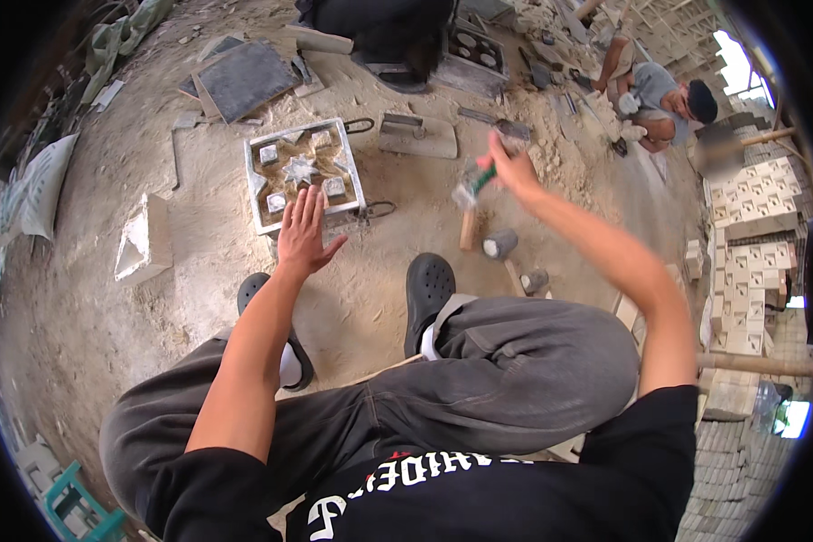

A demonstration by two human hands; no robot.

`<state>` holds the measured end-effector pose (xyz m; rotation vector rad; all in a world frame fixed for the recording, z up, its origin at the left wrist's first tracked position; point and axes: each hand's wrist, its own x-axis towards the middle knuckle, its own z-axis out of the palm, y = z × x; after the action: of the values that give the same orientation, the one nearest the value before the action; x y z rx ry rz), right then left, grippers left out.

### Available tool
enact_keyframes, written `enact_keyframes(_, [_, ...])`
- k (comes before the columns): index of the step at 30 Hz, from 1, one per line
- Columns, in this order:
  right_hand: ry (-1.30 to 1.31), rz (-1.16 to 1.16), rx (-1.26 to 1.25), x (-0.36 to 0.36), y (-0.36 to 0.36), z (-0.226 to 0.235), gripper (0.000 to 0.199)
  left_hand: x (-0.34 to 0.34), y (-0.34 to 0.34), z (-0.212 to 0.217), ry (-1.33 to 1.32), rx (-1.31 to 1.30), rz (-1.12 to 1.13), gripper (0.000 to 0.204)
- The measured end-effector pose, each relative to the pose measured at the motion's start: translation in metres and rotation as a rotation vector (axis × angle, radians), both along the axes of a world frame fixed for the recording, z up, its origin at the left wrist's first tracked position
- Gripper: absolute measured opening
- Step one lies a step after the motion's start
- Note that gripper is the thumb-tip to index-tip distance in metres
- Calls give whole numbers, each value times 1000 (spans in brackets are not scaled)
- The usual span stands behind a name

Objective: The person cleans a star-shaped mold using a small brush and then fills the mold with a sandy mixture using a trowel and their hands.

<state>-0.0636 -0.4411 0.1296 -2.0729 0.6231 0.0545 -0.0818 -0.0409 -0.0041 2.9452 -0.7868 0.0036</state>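
Note:
On the dusty ground in front of me sits a square metal mould [359,185] with wire loop handles on its right side. Inside it are a raised eight-pointed star [300,169] and small square blocks near the corners. My left hand [304,237] is stretched flat with fingers extended at the mould's near edge; whether it touches cannot be made out. My right hand [513,169], closed, holds a green-handled tool [481,178] up to the right of the mould. The tool's pale head is smeared by motion, so its kind is unclear.
Beyond lie a rectangular plate [415,135], a trowel [512,131] and stacked dark boards [248,81]. A whitish hollow block [146,239] stands left. Short cylinders [499,243] lie near my right foot. Another person [664,99] crouches far right, near stacked pale blocks [754,194].

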Motion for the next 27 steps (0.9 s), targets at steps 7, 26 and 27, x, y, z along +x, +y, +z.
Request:
enact_keyframes(7, [-72,-614,823,-66,-15,-135,61,8,24,-2,-13,-109,85,93])
enact_keyframes(26, [304,-109,-316,-117,-35,-184,45,66,-108,14,157,-126,-243,79])
enact_keyframes(27, [309,-127,-311,-114,-36,-181,45,71,-115,13,177,-96,-253,79])
